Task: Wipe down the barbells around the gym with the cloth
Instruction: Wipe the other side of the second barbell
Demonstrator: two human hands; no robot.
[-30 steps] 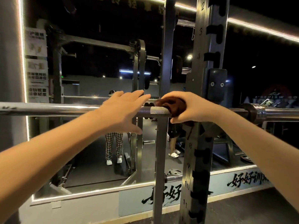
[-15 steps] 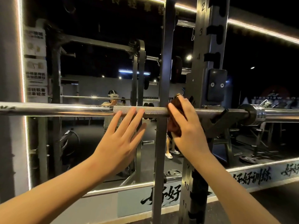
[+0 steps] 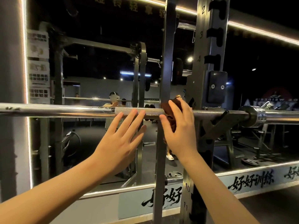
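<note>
Pressure matters here: our right hand (image 3: 179,131) grips the dark brown cloth (image 3: 166,107) against the long chrome steel barbell (image 3: 64,109), which runs across under its fingers, so we should squeeze right round the knurling and slide along it. Our left hand (image 3: 119,138), fingers straight and holding nothing, fingertips at the bar just beside the cloth, should steady it against rolling.

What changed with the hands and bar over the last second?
Both hands dropped from atop the barbell to its front: the left hand touches it with straight fingertips, the right hand holds the cloth against its near side. The barbell stayed on the rack.
</note>
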